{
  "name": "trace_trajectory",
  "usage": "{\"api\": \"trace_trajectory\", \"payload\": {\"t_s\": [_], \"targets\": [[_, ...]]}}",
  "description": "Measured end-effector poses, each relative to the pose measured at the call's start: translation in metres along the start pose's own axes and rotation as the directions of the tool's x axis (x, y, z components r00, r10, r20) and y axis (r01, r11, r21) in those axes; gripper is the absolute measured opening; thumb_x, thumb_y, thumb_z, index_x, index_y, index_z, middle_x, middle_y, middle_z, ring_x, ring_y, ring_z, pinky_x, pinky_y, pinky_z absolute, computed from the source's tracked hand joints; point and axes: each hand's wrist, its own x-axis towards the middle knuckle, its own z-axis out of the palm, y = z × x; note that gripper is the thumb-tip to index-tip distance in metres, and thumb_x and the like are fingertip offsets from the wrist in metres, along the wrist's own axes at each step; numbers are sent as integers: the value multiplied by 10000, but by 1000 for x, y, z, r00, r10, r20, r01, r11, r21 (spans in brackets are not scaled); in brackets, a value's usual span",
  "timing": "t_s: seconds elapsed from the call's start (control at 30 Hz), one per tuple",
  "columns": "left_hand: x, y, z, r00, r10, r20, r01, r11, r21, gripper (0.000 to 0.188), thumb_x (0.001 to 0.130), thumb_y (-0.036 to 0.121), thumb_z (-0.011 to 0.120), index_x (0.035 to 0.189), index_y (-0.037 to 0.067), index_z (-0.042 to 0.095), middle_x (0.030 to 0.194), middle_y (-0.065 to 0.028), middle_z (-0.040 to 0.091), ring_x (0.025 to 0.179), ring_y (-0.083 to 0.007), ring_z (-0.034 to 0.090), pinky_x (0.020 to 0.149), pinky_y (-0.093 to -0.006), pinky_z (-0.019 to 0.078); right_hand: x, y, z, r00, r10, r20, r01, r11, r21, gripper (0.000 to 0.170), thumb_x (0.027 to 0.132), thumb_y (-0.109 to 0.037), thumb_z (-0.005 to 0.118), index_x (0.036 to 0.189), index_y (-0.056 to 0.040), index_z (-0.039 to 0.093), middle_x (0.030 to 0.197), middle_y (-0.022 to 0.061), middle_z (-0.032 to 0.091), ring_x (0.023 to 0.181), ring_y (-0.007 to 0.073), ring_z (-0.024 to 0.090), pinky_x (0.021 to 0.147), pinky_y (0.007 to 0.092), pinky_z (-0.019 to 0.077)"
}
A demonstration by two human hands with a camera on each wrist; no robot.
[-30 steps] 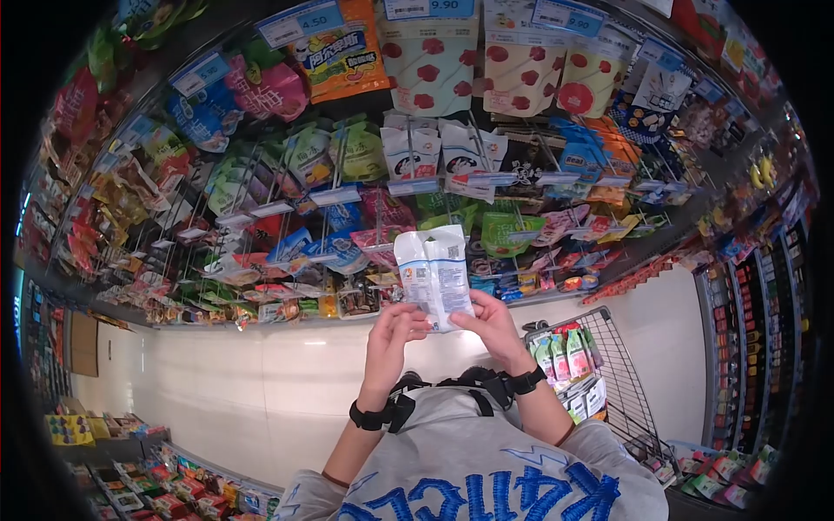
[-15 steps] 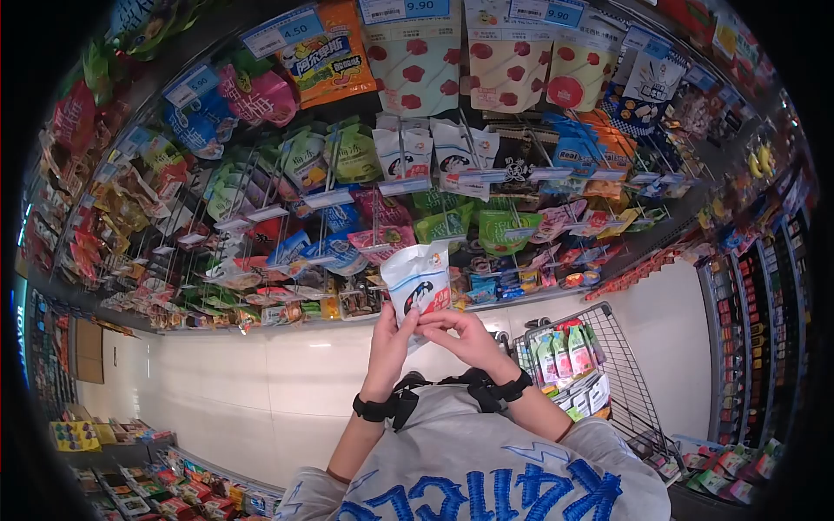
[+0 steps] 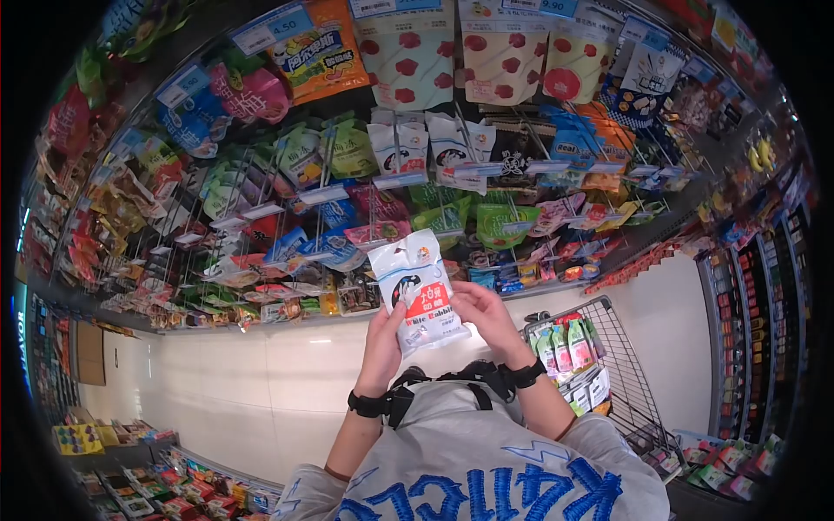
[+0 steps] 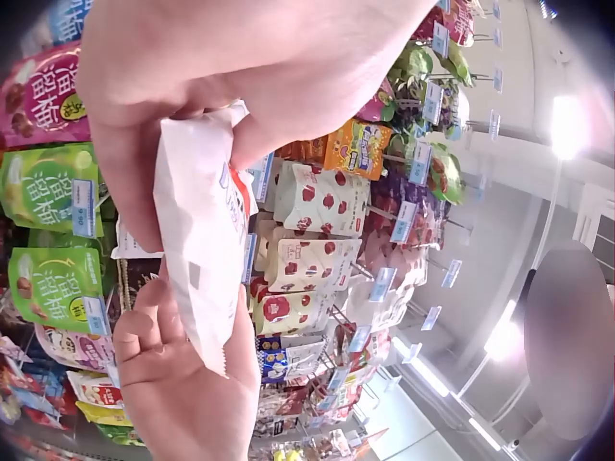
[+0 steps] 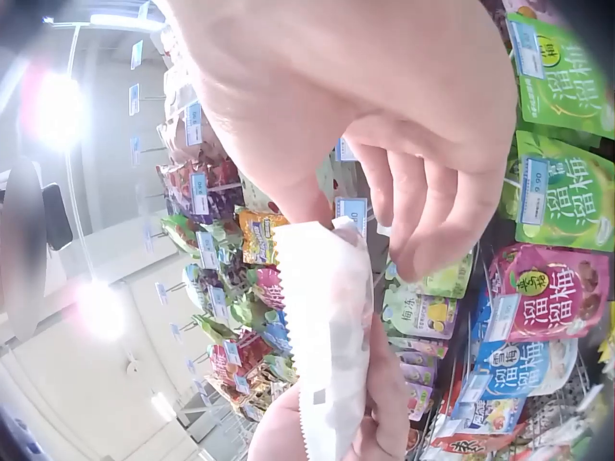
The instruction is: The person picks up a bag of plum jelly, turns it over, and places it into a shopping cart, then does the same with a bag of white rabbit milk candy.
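The left hand [image 3: 382, 343] grips the packet [image 3: 426, 293] by its left side, thumb laid over its front. The right hand [image 3: 490, 323] is at the packet's right edge, fingers [image 5: 419, 206] loosely curled. Both forearms [image 3: 352, 445] converge toward the packet.

A bag [image 3: 427, 291] is between the hands [image 3: 380, 349], packets [image 3: 352, 152] beyond, a cart [image 3: 629, 358] at right.
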Motion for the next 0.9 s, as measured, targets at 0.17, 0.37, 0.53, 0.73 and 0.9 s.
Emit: {"api": "trace_trajectory", "payload": {"t_s": [0.17,0.37,0.53,0.73,0.9], "targets": [[0,-1,-4,1000,-16,2,15,999,39,297,1018,191,483,1211,-18,567,1129,-84,654,990,-123,627,874,-283,502,0,4,5,995,87,42,-90,994,66,333,939,-152,632,1236,-12,583,956,-7,688,799,22,589,659,185,442],[-1,2,-13,1000,-20,-4,20,994,104,271,1009,181,506,1183,-10,590,1088,-74,668,940,-112,634,829,-267,511,1,3,10,993,61,101,-56,997,-56,285,930,-138,644,1185,-13,614,906,-22,689,740,6,557,600,178,402],[-3,7,-17,998,66,14,-68,972,226,243,968,124,573,1177,-1,572,1091,-82,668,942,-124,644,826,-278,524,3,6,17,994,51,92,-49,999,-18,265,930,-97,634,1169,16,607,980,29,702,828,44,620,688,182,470],[-8,21,-8,978,211,-2,-202,938,281,294,867,37,694,1144,4,601,1116,-67,658,992,-114,614,880,-277,484,8,11,23,995,-7,100,12,999,-48,292,921,-86,646,1181,38,599,1060,61,689,918,82,630,801,232,502],[-6,14,-33,937,348,33,-321,822,471,353,779,-14,723,1111,29,608,1193,-107,622,1102,-193,588,961,-319,447,13,10,23,976,-174,134,210,918,-336,264,869,-12,639,1133,-16,649,1175,105,655,1134,191,581,984,326,437]]}}
